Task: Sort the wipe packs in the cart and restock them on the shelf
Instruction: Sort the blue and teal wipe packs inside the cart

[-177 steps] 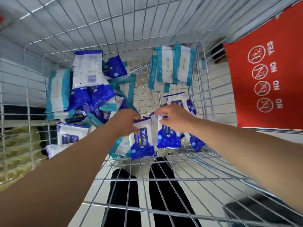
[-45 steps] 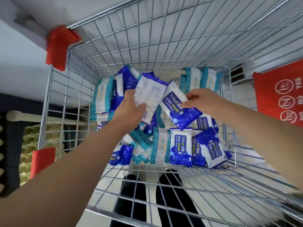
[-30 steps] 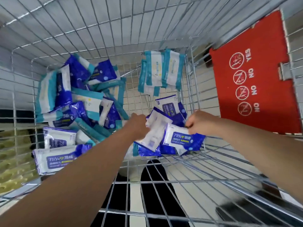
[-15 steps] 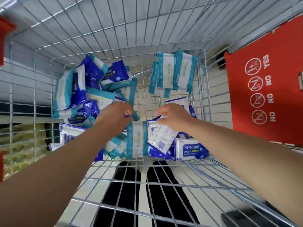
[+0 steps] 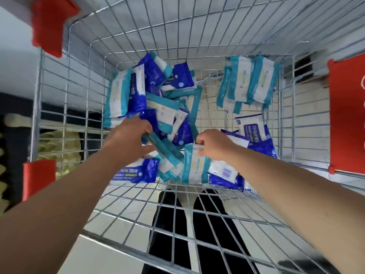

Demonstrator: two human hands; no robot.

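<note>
Both hands reach into the wire cart (image 5: 59, 115). The right hand (image 5: 213, 144) pinches the top edge of an upright teal pack (image 5: 194, 169) against the cart's near edge. The left hand (image 5: 128, 139) curls its fingers (image 5: 145, 129) and thumb round a slanted teal pack (image 5: 165, 149) beside it. A mixed pile (image 5: 158, 95) fills the far left corner. A teal stack (image 5: 248, 84) leans in the far right corner.

In the cart (image 5: 197, 26): pack heap (image 5: 158, 99) is piled at 11 o'clock, pack row (image 5: 248, 84) is leaned upright at 1, pack cluster (image 5: 254, 135) is laid at 3. The left hand (image 5: 128, 139) is closed on a heap-edge pack (image 5: 164, 149) at centre; the right hand (image 5: 213, 145) is pinched on the near pack (image 5: 194, 169) at 6.
</note>
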